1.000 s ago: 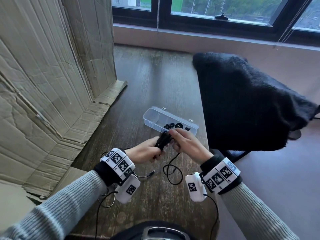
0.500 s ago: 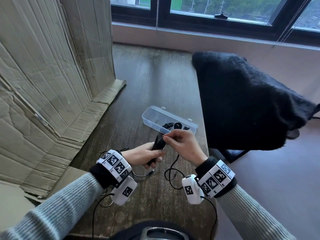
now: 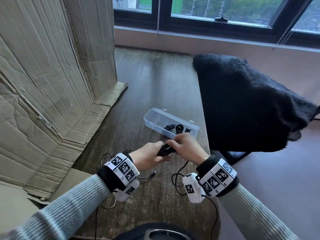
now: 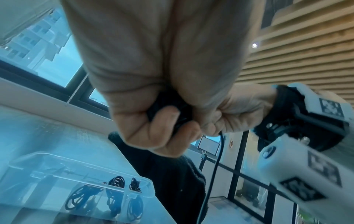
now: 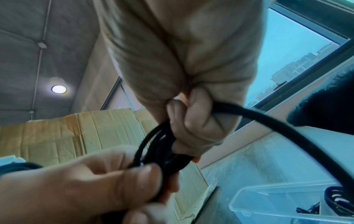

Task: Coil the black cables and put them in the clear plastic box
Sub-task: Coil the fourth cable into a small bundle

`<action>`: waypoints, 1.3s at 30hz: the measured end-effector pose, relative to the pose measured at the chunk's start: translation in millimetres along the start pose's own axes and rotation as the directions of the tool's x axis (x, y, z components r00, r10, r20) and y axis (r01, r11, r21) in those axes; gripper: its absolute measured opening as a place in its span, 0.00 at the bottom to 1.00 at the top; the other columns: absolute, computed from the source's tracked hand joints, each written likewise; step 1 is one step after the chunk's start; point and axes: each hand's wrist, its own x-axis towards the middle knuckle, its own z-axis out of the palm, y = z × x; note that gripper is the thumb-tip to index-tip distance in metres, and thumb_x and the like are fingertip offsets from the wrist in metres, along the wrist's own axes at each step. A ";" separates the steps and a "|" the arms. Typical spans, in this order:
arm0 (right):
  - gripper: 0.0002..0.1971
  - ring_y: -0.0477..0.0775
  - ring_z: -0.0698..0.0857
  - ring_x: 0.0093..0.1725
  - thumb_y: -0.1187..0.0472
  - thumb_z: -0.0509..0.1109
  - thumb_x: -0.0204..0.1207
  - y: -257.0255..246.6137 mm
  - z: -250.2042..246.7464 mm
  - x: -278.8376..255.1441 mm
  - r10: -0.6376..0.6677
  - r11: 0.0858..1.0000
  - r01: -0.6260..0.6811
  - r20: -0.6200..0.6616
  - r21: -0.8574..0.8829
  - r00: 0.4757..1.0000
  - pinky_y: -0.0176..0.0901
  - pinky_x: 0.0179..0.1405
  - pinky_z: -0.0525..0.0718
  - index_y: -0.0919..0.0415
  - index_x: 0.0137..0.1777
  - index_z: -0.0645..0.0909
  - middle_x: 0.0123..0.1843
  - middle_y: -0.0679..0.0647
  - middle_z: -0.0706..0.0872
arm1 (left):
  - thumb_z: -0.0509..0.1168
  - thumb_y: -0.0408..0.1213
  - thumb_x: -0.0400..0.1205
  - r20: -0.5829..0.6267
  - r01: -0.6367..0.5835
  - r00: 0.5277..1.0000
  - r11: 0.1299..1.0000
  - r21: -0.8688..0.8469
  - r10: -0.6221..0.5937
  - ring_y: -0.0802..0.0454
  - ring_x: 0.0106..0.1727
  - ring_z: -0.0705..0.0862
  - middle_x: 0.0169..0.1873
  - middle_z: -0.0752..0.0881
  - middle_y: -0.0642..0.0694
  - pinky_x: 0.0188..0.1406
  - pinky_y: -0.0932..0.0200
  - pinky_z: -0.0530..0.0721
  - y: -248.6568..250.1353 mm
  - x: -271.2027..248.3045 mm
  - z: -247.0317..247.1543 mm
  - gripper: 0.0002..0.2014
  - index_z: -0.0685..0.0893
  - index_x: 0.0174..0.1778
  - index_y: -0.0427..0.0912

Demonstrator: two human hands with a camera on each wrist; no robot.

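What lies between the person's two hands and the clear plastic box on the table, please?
In the head view, only a bare strip of wooden table separates the hands' cable bundle from the clear plastic box.

cardboard wall (image 3: 52,75) left, black fleece (image 3: 242,104) right, bare tabletop (image 3: 155,80) between

The head view looks forward and down from above onto the counter (image 3: 155,84), taking in both forearms and the window beyond. The left wrist view sits very close under the left hand (image 4: 153,75), facing along it and upward toward the window and a slatted ceiling. The right wrist view sits equally close under the right hand (image 5: 182,60), tilted up at the ceiling and the cardboard (image 5: 76,133). All three share the coiled cable (image 3: 165,150) and the clear plastic box (image 3: 155,118).
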 end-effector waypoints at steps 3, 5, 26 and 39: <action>0.15 0.43 0.73 0.22 0.55 0.71 0.78 4.2 -0.5 -0.7 0.007 1.000 -0.007 -0.040 -0.003 0.999 0.35 0.25 0.69 0.50 0.28 0.81 0.22 0.45 0.78 | 0.62 0.54 0.81 0.045 -0.052 0.998 0.998 -0.032 0.053 0.56 0.33 0.77 0.38 0.81 0.49 0.31 0.62 0.72 4.6 -4.8 -0.2 0.16 0.72 0.52 0.44; 0.12 0.44 0.75 0.23 0.56 0.72 0.77 6.5 0.9 -1.7 0.028 0.999 -0.027 -0.032 0.020 0.999 0.38 0.27 0.71 0.54 0.32 0.86 0.24 0.48 0.82 | 0.55 0.56 0.83 0.104 -0.062 0.992 0.994 -0.089 0.071 0.57 0.32 0.75 0.36 0.79 0.51 0.33 0.60 0.72 3.0 -8.3 2.1 0.18 0.71 0.51 0.43; 0.17 0.47 0.80 0.33 0.50 0.61 0.84 -13.0 -48.4 -14.8 -0.020 0.907 0.194 0.422 -0.375 0.906 0.43 0.39 0.80 0.61 0.46 0.86 0.37 0.50 0.86 | 0.53 0.40 0.85 0.116 -0.012 0.993 0.966 0.258 -0.019 0.44 0.35 0.77 0.37 0.79 0.41 0.35 0.54 0.72 -16.2 -5.9 -15.4 0.08 0.66 0.49 0.38; 0.09 0.53 0.86 0.51 0.66 0.67 0.80 11.9 -14.0 26.3 -0.366 0.929 0.363 0.038 0.073 0.930 0.48 0.55 0.82 0.57 0.55 0.87 0.48 0.48 0.87 | 0.59 0.30 0.82 -0.164 -0.352 0.876 0.834 0.424 0.453 0.43 0.35 0.80 0.40 0.82 0.37 0.37 0.50 0.79 12.7 -28.6 -29.6 0.05 0.73 0.51 0.33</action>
